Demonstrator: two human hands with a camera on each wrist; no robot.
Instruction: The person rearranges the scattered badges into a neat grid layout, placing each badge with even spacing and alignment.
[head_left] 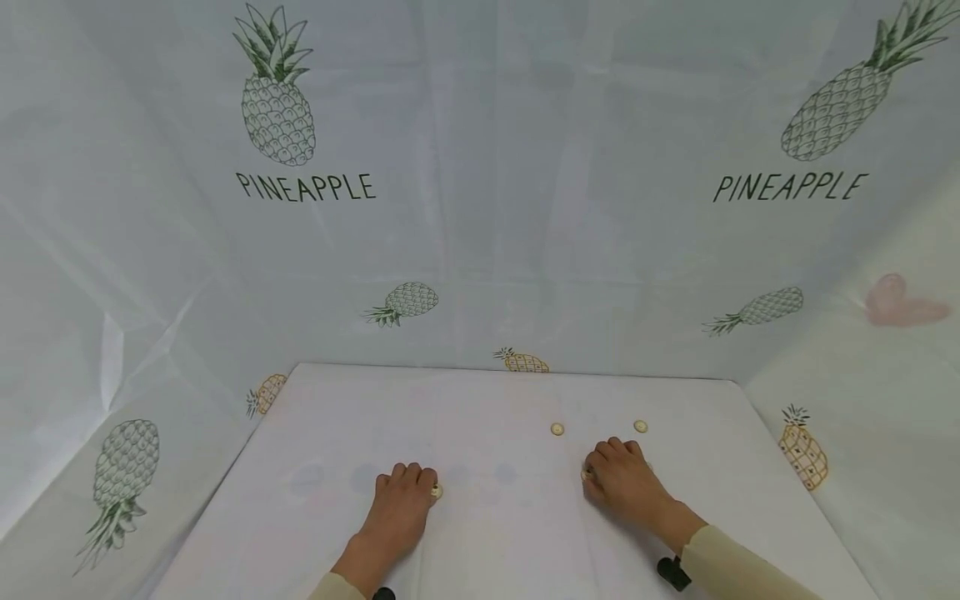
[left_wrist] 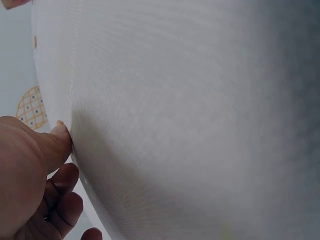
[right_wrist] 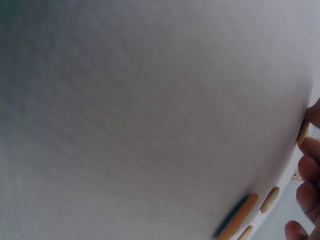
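Observation:
In the head view my left hand (head_left: 401,507) is low over the white tabletop, with a small round wooden disc (head_left: 437,492) at its thumb side. The left wrist view shows the thumb (left_wrist: 59,142) down at the surface and the other fingers curled; the thumb largely hides the disc. On the right, my right hand (head_left: 624,482) pinches another pale wooden disc (head_left: 587,474) at the tabletop. Up close, that disc (right_wrist: 304,131) lies between thumb and forefinger. Nearer the right wrist camera lies a disc (right_wrist: 241,216) with a dark underside.
Beyond the right hand lie two more discs, one to the left (head_left: 557,429) and one to the right (head_left: 641,426). A white cloth (head_left: 495,208) printed with pineapples rises behind the tabletop (head_left: 360,400) and hangs along both sides.

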